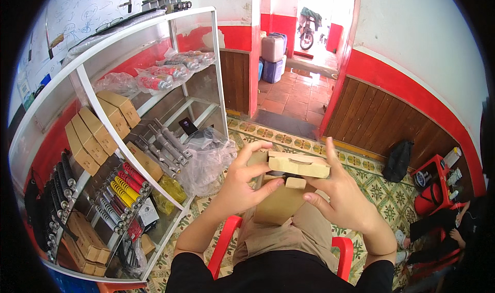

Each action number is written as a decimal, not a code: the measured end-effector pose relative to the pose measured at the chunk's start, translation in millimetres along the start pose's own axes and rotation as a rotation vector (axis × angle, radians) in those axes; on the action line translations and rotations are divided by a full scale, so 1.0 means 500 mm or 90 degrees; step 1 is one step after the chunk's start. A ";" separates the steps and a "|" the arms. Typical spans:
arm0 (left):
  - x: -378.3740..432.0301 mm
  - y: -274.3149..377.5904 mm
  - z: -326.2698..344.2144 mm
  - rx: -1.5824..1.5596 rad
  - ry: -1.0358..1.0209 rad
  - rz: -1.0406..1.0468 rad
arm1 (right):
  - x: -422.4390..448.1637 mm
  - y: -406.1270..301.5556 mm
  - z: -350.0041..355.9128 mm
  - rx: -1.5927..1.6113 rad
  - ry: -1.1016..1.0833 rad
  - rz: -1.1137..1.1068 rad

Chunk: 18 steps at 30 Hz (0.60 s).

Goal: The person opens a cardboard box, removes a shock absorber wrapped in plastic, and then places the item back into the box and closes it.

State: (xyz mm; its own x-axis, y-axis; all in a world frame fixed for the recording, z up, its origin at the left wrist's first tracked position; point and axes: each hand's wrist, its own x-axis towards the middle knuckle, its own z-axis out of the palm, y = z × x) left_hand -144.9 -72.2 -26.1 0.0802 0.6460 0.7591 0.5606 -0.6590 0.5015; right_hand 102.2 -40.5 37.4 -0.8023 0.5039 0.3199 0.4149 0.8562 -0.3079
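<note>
Over my lap stands a long brown cardboard box (276, 206), its top end towards me. Its end flap (299, 166) is lifted partly off, leaving a dark gap, and a small side tab (295, 183) sticks out below it. My left hand (245, 180) grips the box's left side, thumb near the tab and fingers along the flap. At the right edge, my right hand (340, 188) holds the flap with its fingers; the index finger points up and the thumb is apart from the cardboard. What lies inside the box cannot be made out.
Left, a metal-framed shelf (216, 72) carries coil-spring shock absorbers (125, 190), cardboard boxes (93, 134), fork tubes (166, 142) and plastic-wrapped parts. Red chair arms (224, 246) flank me. A seated person (460, 227) is at right, near a red stand (433, 184). A doorway opens ahead.
</note>
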 end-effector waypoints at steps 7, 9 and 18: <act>-0.013 0.005 0.007 -0.037 0.027 -0.043 | -0.007 -0.041 -0.002 -0.335 0.217 0.044; -0.018 0.004 0.009 -0.035 0.054 -0.045 | -0.004 -0.027 0.013 -0.394 0.394 -0.022; -0.035 -0.015 0.019 -0.053 0.084 -0.011 | 0.061 0.056 0.021 -0.056 0.312 -0.392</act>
State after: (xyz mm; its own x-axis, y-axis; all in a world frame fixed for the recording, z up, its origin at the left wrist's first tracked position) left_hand -142.7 -74.8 -47.3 -0.0406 0.6050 0.7952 0.4906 -0.6812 0.5433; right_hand 84.7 -2.5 29.3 -0.6268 -0.0880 0.7742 0.0068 0.9929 0.1184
